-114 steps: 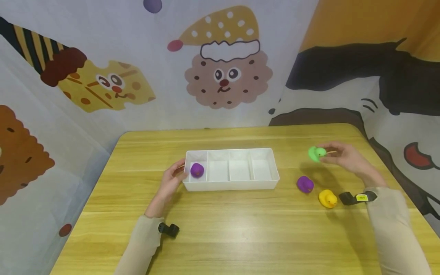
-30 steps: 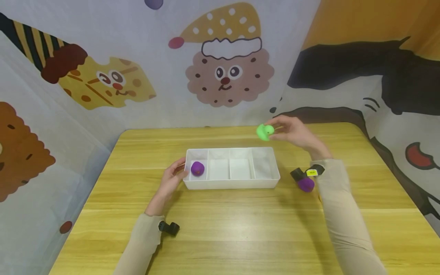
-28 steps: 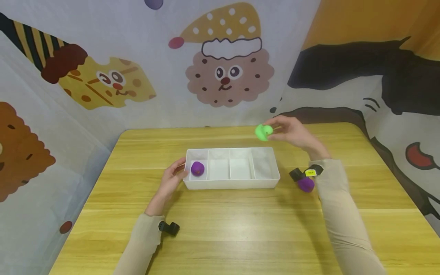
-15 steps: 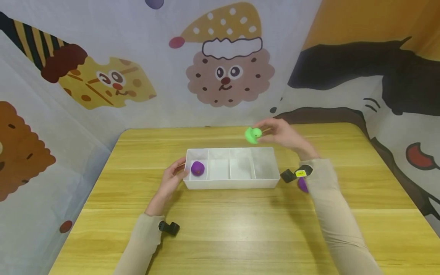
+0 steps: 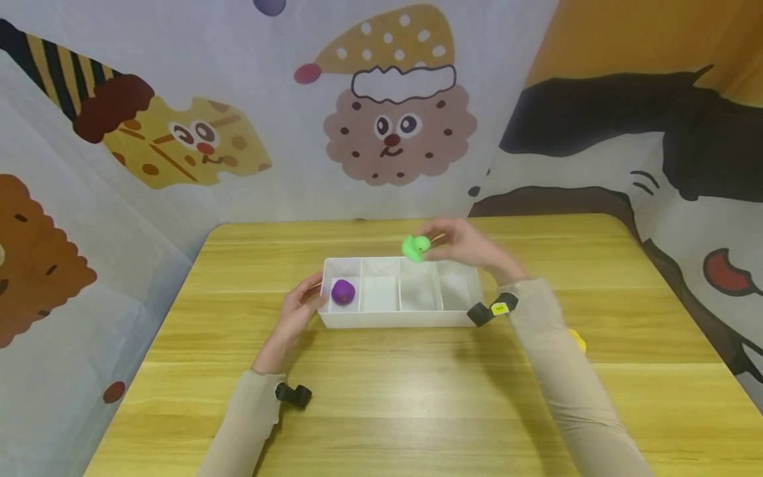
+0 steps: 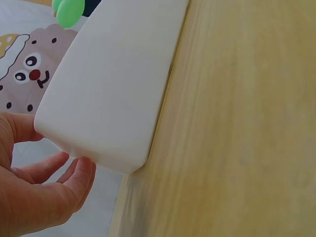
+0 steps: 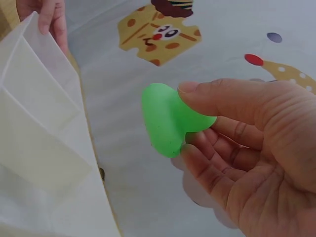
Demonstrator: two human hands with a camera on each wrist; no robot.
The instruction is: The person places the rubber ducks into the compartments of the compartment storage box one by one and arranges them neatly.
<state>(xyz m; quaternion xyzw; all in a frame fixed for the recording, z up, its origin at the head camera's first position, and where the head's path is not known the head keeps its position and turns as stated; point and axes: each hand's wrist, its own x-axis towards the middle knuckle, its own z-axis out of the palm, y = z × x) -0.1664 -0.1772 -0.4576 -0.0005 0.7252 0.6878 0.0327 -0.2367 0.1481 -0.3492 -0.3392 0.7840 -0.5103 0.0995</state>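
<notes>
My right hand [image 5: 461, 243] pinches a small green rubber duck [image 5: 415, 248] between thumb and fingers. It is held in the air above the back rim of a white box [image 5: 399, 320] with several compartments in a row, around its third compartment from the left. In the right wrist view, the green duck [image 7: 165, 121] shows its rounded underside. My left hand [image 5: 296, 310] grips the box's left end; the left wrist view has its fingers against the white end wall [image 6: 106, 89]. A purple rubber duck [image 5: 342, 292] lies in the leftmost compartment.
A yellow duck [image 5: 577, 340] peeks out from behind my right sleeve [image 5: 554, 358] on the wooden table [image 5: 381, 404]. The second purple duck is hidden by that arm. Behind the table hangs a cartoon-printed cloth [image 5: 268, 212].
My right hand has carried the green duck leftward from the table's right side, lately lowering it toward the box. The right forearm now covers the loose purple duck. The left hand stays put.
</notes>
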